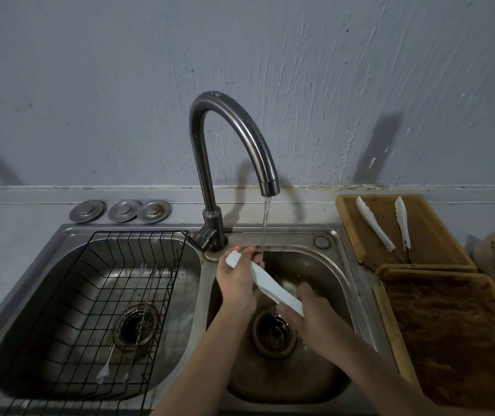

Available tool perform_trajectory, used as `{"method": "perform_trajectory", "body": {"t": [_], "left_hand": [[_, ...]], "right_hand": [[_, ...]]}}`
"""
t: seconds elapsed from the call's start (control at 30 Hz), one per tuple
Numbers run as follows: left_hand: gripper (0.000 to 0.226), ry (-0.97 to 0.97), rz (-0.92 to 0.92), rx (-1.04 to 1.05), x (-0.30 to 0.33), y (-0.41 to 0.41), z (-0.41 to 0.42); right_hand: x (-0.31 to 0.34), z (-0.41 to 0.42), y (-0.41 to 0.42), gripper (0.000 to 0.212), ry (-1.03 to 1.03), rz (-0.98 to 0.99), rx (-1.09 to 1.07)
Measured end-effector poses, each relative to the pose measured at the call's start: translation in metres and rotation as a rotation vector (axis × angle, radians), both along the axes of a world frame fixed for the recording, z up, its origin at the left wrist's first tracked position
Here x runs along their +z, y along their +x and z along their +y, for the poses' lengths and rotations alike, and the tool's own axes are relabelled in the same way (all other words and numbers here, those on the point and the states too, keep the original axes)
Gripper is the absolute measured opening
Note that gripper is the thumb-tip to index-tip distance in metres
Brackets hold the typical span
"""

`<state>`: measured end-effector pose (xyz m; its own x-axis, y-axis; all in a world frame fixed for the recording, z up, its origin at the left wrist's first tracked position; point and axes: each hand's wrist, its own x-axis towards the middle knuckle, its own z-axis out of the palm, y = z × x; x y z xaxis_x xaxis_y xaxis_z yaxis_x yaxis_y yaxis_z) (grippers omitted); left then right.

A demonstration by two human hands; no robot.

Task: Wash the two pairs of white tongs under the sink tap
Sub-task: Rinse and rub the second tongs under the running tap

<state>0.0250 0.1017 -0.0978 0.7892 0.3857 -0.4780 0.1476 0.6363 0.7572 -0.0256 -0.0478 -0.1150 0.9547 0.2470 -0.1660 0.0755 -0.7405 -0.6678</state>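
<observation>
One pair of white tongs (pixel 265 279) lies slanted over the right sink basin (pixel 334 274), just below the tap (pixel 231 136). My left hand (pixel 235 279) grips its upper left end, and my right hand (pixel 307 315) holds its lower right end. Water (pixel 265 223) runs from the spout and lands by the fingers of my left hand, near the upper part of the tongs. More white tongs (pixel 373 223) lie on a wooden tray (pixel 348 226) to the right of the sink, seen as two white arms spread apart.
The left basin (pixel 15 340) holds a black wire rack (pixel 96 295) with thin metal utensils. Three metal sink plugs (pixel 123 210) sit on the ledge behind. A second wooden tray (pixel 390 319) with brown residue lies at the right front. The drain (pixel 273 334) is under my hands.
</observation>
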Motion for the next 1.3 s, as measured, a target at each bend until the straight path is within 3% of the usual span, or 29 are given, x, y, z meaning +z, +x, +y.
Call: {"method": "perform_trajectory", "body": {"t": [0.07,0.2,0.33,0.47,0.57,0.67,0.73,0.83,0.93,1.1,1.3], "left_hand": [[0.009,-0.002,-0.001,0.039,0.000,0.002,0.003],[0.054,-0.143,0.065,-0.036,0.014,0.016,0.008],[0.052,-0.250,0.076,-0.052,0.027,0.026,0.009],[0.025,0.035,-0.170,-0.035,0.018,0.027,0.006],[0.019,0.210,-0.302,-0.345,0.009,0.020,0.006],[0.033,0.357,-0.279,-0.685,0.004,0.012,0.013],[0.038,0.567,-0.251,-0.856,0.004,0.011,0.029],[0.030,0.924,-0.224,-0.972,0.005,0.009,0.055],[0.029,1.269,-0.252,-1.048,0.002,0.004,0.066],[0.017,1.407,-0.206,-1.023,-0.021,-0.007,0.070],[0.022,1.408,-0.226,-0.873,-0.037,-0.012,0.072]], "right_hand": [[0.006,0.001,0.000,0.027,0.041,-0.037,0.019],[0.010,0.007,-0.007,0.036,0.138,-0.075,-0.004],[0.007,0.012,-0.007,0.034,0.110,-0.176,-0.013],[0.000,0.013,0.000,0.038,0.239,-0.101,-0.061],[-0.012,0.001,-0.002,0.036,0.331,-0.020,-0.125],[-0.017,-0.015,-0.005,0.036,0.243,-0.005,-0.150],[-0.013,-0.025,-0.005,0.031,0.143,-0.079,-0.136],[0.005,-0.035,0.002,0.014,-0.031,-0.197,-0.069],[0.026,-0.037,0.016,0.032,-0.037,-0.196,-0.082],[0.055,-0.021,0.029,0.039,0.172,-0.228,-0.070],[0.076,0.004,0.038,0.044,0.413,-0.273,-0.052]]}}
